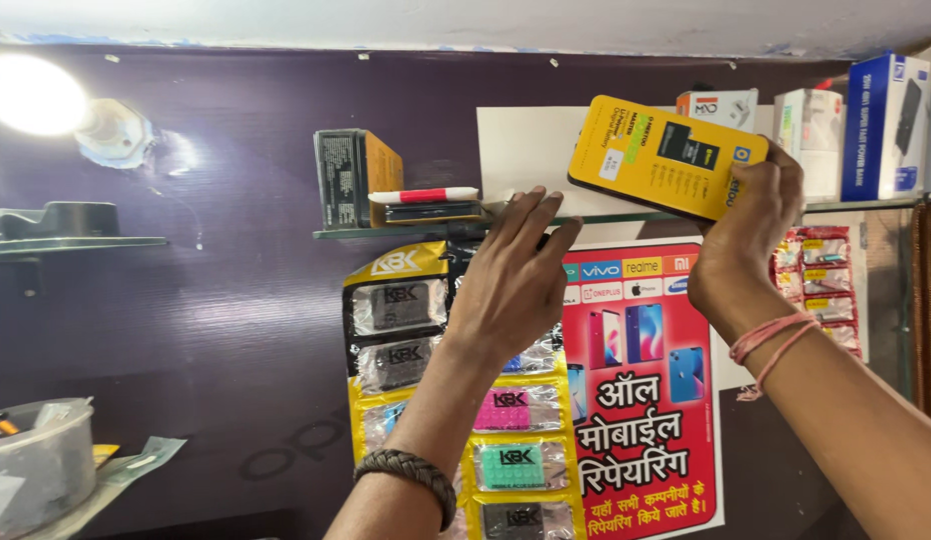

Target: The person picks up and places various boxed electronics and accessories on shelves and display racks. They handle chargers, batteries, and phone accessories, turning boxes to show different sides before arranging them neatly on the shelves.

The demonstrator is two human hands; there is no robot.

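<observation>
My right hand (746, 245) is raised and grips a flat yellow box (668, 156) by its lower right corner, holding it tilted in front of a glass wall shelf (406, 231). My left hand (511, 280) reaches up with fingers spread, its fingertips touching the shelf's front edge next to a red and white marker (423, 195) that lies on a dark slim item. A dark box with an orange side (354, 176) stands on the shelf to the left of the marker. A white sheet (526, 150) stands behind the yellow box.
White and blue boxes (884, 125) line the shelf's right end. Below hang a yellow strip of packaged small items (406, 310) and a red phone poster (641, 400). A bright lamp (31, 95) glows at upper left, above a small shelf (71, 243). A clear plastic tub (36, 465) sits at lower left.
</observation>
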